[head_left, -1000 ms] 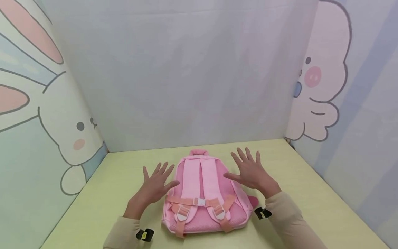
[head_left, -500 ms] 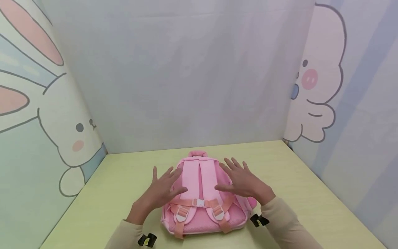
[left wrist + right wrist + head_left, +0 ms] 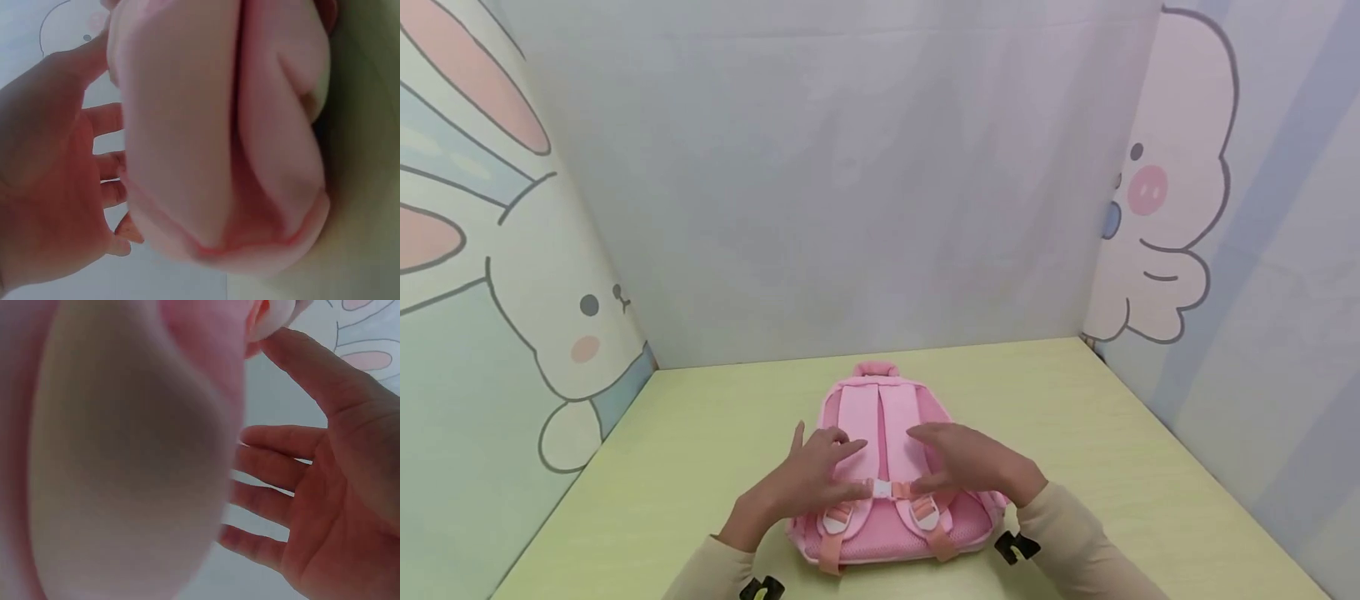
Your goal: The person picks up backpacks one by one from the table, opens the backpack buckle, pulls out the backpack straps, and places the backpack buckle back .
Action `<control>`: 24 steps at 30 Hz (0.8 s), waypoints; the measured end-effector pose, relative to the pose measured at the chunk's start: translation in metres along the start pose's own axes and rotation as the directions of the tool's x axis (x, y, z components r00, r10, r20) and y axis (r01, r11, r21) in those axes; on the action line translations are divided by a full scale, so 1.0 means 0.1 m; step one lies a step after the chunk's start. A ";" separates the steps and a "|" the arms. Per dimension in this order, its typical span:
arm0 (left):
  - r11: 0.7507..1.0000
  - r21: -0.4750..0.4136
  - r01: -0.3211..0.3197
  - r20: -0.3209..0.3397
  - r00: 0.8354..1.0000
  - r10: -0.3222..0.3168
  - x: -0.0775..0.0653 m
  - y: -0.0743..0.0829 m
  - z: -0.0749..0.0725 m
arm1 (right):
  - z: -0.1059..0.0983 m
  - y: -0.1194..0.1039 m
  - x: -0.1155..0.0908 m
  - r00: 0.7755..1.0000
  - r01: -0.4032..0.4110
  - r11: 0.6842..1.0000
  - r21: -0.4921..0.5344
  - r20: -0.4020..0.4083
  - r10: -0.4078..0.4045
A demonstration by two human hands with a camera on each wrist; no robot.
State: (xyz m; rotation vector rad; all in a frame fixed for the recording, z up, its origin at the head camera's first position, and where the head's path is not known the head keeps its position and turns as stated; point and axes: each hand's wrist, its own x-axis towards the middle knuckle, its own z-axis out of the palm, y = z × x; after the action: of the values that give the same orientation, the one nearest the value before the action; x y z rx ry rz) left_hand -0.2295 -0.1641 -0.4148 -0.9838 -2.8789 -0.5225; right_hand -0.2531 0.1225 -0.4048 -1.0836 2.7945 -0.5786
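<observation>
Backpack: soft and pink, with a darker mesh back panel and two paler shoulder straps; coral webbing and white adjusters low on them, a white buckle on the cross strap.
Where it is: lying on the yellow-green surface, the grey curtain beyond it.
Facing: back panel and straps upward; top handle pointing away from the person, toward the curtain, base nearest the person.
Long axis: base to handle, running nearly straight away from the person.
Left hand: above the backpack's left half; grip released, thumb and index apart.
Right hand: above the backpack's right half; grip released, thumb apart from the fingers.
Contact: cannot tell whether either thumb touches the backpack's cross strap.
</observation>
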 end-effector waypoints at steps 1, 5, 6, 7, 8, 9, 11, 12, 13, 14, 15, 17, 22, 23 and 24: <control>1.000 -0.004 -0.005 0.011 1.000 0.005 -0.01 0.01 0.01 | 0.02 -0.01 0.01 1.000 0.013 1.000 0.012 0.012 -0.013; 1.000 -0.007 -0.030 0.029 0.999 0.030 -0.03 0.04 0.03 | 0.09 -0.04 0.03 0.997 0.070 0.998 -0.005 0.023 -0.070; 0.999 -0.006 -0.034 0.024 0.999 0.035 -0.03 0.05 0.03 | 0.10 -0.05 0.03 0.996 0.087 0.996 -0.012 0.018 -0.087; 0.999 -0.007 -0.039 0.019 0.999 0.039 -0.03 0.06 0.02 | 0.11 -0.06 0.04 0.995 0.099 0.995 -0.016 0.012 -0.099; 0.999 -0.008 -0.041 0.016 0.999 0.041 -0.03 0.07 0.02 | 0.12 -0.06 0.05 0.993 0.115 0.993 -0.023 0.005 -0.115; 0.999 -0.007 -0.043 0.014 0.999 0.043 -0.03 0.07 0.01 | 0.13 -0.06 0.06 0.991 0.131 0.991 -0.022 0.000 -0.131; 0.999 -0.014 -0.045 0.012 0.999 0.045 -0.03 0.09 0.01 | 0.15 -0.05 0.07 0.986 0.163 0.987 -0.007 -0.012 -0.163; 0.999 -0.019 -0.047 0.010 0.999 0.047 -0.03 0.10 0.01 | 0.16 -0.05 0.08 0.984 0.175 0.985 0.005 -0.017 -0.175; 0.999 -0.023 -0.049 0.009 0.999 0.049 -0.03 0.10 0.01 | 0.16 -0.05 0.08 0.983 0.184 0.983 0.014 -0.023 -0.184; 0.998 -0.026 -0.049 0.009 0.999 0.049 -0.02 0.10 0.01 | 0.17 -0.05 0.09 0.981 0.193 0.981 0.024 -0.029 -0.193; 0.998 -0.026 -0.050 0.007 0.999 0.050 -0.02 0.10 0.02 | 0.17 -0.05 0.09 0.980 0.198 0.979 0.040 -0.034 -0.197; 0.998 -0.021 -0.062 -0.006 0.998 0.062 -0.01 0.10 0.03 | 0.18 -0.06 0.09 0.979 0.199 0.978 0.058 -0.049 -0.196; 0.997 -0.005 -0.075 -0.039 0.996 0.075 0.01 0.10 0.07 | 0.23 -0.11 0.10 0.978 0.196 0.973 0.126 -0.091 -0.185; 0.997 -0.006 -0.077 -0.042 0.996 0.077 0.01 0.10 0.07 | 0.24 -0.12 0.11 0.978 0.197 0.970 0.140 -0.100 -0.184; 0.997 -0.004 -0.077 -0.043 0.996 0.076 0.02 0.10 0.07 | 0.24 -0.13 0.11 0.978 0.195 0.968 0.157 -0.106 -0.180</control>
State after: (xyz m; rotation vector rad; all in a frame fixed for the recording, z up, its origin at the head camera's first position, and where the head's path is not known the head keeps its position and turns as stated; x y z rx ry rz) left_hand -0.2243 -0.1529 -0.4185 -1.0652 -2.7912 -0.5390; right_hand -0.2480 0.0988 -0.4220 -1.3258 2.6740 -0.8850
